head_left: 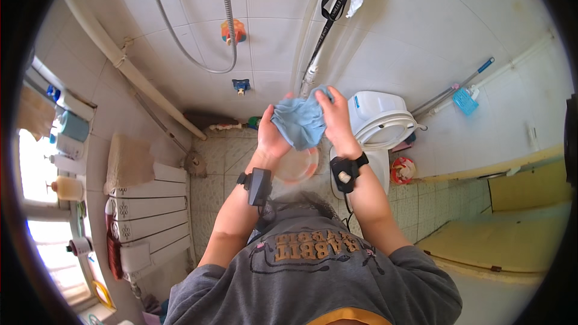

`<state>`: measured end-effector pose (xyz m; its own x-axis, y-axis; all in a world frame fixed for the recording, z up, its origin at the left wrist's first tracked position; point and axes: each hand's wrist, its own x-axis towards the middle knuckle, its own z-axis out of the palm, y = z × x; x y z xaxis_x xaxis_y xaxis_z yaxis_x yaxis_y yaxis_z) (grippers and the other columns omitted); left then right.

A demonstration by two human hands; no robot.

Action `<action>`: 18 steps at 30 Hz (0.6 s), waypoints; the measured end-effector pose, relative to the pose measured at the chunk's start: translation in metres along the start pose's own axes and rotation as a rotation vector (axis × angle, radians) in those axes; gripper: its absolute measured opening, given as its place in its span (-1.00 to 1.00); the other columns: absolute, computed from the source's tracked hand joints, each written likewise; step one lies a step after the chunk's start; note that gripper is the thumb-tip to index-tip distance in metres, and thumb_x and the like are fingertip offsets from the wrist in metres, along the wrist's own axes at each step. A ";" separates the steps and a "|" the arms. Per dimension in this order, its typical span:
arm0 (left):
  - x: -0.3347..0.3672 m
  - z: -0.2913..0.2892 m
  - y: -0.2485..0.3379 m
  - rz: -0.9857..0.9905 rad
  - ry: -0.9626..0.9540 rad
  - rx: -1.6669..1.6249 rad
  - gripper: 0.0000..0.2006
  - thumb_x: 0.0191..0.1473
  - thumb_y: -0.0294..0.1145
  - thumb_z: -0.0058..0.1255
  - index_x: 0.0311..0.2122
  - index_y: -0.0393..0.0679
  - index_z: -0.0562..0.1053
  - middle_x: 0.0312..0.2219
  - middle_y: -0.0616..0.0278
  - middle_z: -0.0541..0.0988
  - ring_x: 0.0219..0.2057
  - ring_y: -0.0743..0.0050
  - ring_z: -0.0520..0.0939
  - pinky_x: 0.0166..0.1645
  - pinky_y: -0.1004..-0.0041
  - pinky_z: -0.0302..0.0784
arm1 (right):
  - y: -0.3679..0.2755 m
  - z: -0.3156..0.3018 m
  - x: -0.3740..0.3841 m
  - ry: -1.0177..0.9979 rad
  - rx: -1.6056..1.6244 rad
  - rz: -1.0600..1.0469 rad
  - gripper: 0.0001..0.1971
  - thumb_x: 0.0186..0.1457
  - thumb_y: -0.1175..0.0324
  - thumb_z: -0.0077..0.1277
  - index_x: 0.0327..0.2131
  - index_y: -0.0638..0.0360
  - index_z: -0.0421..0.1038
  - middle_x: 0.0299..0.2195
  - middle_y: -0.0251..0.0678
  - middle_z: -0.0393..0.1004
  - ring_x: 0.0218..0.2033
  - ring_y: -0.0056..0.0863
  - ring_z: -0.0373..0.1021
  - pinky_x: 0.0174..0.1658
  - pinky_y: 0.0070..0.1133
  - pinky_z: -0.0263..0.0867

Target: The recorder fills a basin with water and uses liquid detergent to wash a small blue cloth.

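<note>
Left hand (274, 136) and right hand (337, 117) pinching blue cloth (299, 123), round basin (298, 167) below, toilet (372, 110) nearby

Block lettering (314, 250), orange-brown, inverted, across grey shirt (325, 283), six o'clock. Small white lettering along black strap (329, 25), twelve o'clock.
</note>
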<state>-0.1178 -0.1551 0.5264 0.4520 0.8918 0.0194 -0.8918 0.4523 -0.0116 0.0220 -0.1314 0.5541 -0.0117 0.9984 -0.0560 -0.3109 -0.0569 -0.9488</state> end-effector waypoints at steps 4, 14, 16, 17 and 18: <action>0.004 0.010 -0.004 0.013 0.037 0.058 -0.53 0.12 -0.12 -0.53 0.07 -0.11 0.16 0.00 0.11 0.28 0.07 0.15 0.22 0.15 0.21 0.02 | 0.012 0.047 -0.034 -0.053 -1.034 -0.669 -0.85 -0.03 0.34 -0.06 -0.54 0.19 0.26 -0.62 -0.17 0.33 -0.57 -0.16 0.33 -0.47 -0.41 0.25; 0.015 0.005 0.000 0.017 -0.028 0.276 -0.52 0.12 -0.08 -0.52 0.12 -0.02 0.08 0.11 0.34 0.13 0.12 0.36 0.10 0.13 0.24 0.04 | 0.019 0.050 -0.021 0.103 -1.121 -0.714 -0.82 -0.16 0.32 0.01 -0.65 0.10 0.24 -0.63 -0.24 0.32 -0.58 -0.19 0.33 -0.53 -0.37 0.25; 0.012 0.005 -0.006 -0.107 0.027 0.202 -0.53 0.12 -0.08 -0.53 0.11 -0.02 0.10 0.10 0.33 0.14 0.12 0.36 0.10 0.13 0.24 0.04 | 0.011 0.044 -0.013 0.074 -1.140 -0.740 -0.84 -0.16 0.32 0.01 -0.64 0.09 0.25 -0.64 -0.25 0.33 -0.59 -0.21 0.33 -0.53 -0.37 0.26; 0.009 0.010 -0.011 -0.216 0.078 0.139 -0.53 0.12 -0.09 -0.53 0.10 -0.02 0.11 0.10 0.33 0.14 0.12 0.35 0.10 0.13 0.23 0.04 | -0.005 0.032 0.005 0.205 -1.119 -0.580 -0.83 -0.16 0.31 0.01 -0.64 0.08 0.25 -0.64 -0.27 0.33 -0.59 -0.23 0.33 -0.54 -0.38 0.25; 0.013 0.010 -0.016 -0.191 0.036 0.184 -0.54 0.12 -0.07 -0.53 0.09 -0.02 0.13 0.09 0.33 0.15 0.11 0.38 0.11 0.13 0.23 0.04 | -0.016 0.028 0.015 0.331 -1.087 -0.423 -0.83 -0.17 0.30 0.02 -0.64 0.07 0.25 -0.65 -0.28 0.32 -0.58 -0.24 0.34 -0.54 -0.39 0.25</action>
<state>-0.0981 -0.1509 0.5364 0.6098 0.7919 -0.0318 -0.7773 0.6055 0.1709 0.0001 -0.1155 0.5771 0.1904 0.8985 0.3956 0.7307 0.1394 -0.6683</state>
